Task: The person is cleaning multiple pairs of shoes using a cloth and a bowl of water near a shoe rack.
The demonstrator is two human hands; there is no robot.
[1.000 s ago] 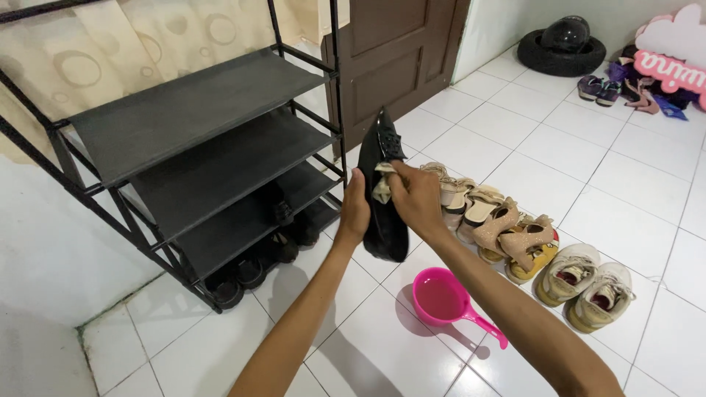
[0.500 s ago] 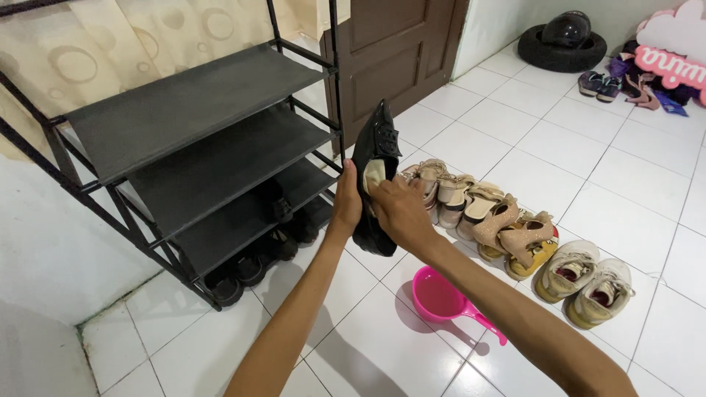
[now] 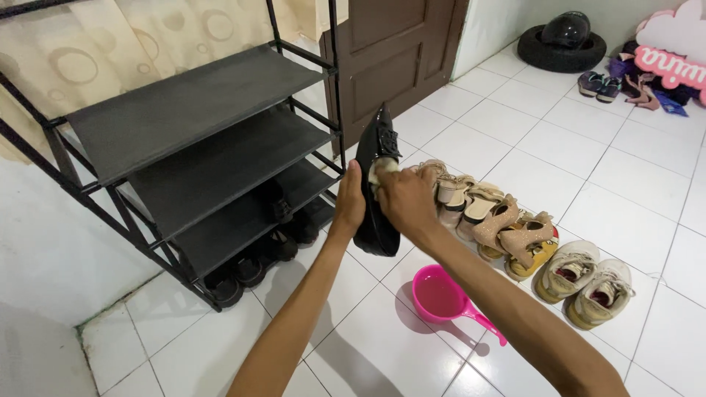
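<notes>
- Black shoe: frame centre; long axis near upright, toe up
- Left hand: clasped on its left edge
- Right hand: closed on pale cloth, pressed to shoe's right face; both hands touching it

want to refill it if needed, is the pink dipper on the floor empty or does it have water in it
Cannot tell. The pink dipper stands upright on the white tiles, open side up, but its inside shows only even pink, with no clear waterline or ripple.

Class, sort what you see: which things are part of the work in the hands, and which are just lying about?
In use:
left hand
right hand
black shoe
pale cloth

Lying about:
pink water scoop
heeled sandals
worn sneakers
shoe rack
tyre with helmet
</notes>
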